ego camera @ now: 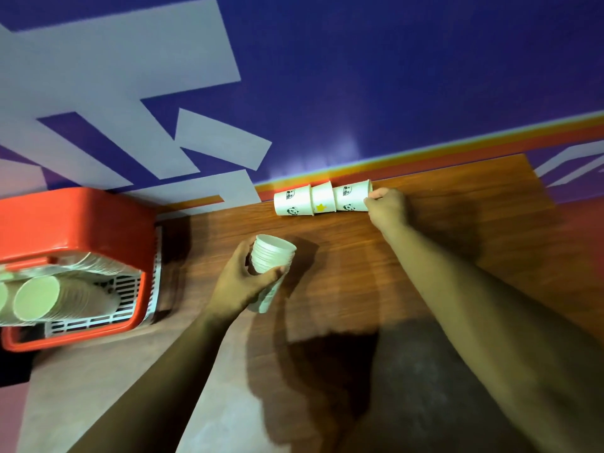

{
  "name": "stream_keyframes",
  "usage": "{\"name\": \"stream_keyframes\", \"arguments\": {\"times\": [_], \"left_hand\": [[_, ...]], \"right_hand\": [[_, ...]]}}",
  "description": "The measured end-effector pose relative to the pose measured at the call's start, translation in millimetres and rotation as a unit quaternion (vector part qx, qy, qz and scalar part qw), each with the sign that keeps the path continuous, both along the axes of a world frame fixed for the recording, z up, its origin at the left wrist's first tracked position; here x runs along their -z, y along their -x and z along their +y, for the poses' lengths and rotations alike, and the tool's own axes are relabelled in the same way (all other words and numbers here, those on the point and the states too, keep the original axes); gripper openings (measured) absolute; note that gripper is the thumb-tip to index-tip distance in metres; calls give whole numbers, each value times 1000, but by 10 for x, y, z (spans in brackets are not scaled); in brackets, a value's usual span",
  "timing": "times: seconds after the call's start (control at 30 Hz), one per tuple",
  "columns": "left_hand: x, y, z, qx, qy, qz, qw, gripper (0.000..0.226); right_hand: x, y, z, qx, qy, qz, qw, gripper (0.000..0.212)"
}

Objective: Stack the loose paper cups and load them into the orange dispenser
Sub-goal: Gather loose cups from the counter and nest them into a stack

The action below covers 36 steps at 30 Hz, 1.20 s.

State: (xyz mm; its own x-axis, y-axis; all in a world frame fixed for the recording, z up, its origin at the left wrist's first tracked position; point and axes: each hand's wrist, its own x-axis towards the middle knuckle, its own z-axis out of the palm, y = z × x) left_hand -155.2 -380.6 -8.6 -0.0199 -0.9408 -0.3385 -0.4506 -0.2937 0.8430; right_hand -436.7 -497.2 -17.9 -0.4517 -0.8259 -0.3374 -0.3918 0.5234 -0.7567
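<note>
My left hand (242, 282) grips a nested stack of white paper cups (269, 259), mouth up, over the middle of the wooden counter. Three loose cups stand in a row against the back wall: a panda-print cup (292, 201), a cup with a yellow mark (322, 199) and another panda-print cup (349, 196). My right hand (387, 207) pinches the rim of this rightmost cup. The orange dispenser (75, 220) sits at the left, holding rows of stacked cups (49, 295) on a white grille.
The wooden counter (441, 243) runs along a blue and lilac wall (327, 76) with an orange stripe at its foot. A grey surface (130, 371) lies in front of the dispenser. My shadow falls on the counter's near part.
</note>
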Motion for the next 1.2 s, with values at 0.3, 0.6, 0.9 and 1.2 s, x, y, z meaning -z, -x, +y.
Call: {"name": "stream_keyframes", "arguments": {"times": [0.3, 0.6, 0.9, 1.2], "left_hand": [[-29, 96, -70, 10, 30, -120, 992, 61], [-154, 28, 30, 92, 129, -160, 974, 65], [-217, -168, 192, -23, 17, -18, 999, 44], [-127, -330, 288, -61, -28, 107, 992, 47]], "right_hand": [[-390, -183, 523, -76, 206, -5, 976, 8], [-422, -703, 819, -255, 79, -182, 946, 10], [-74, -789, 441, -87, 30, -136, 987, 22], [381, -656, -190, -19, -43, -32, 998, 25]]}}
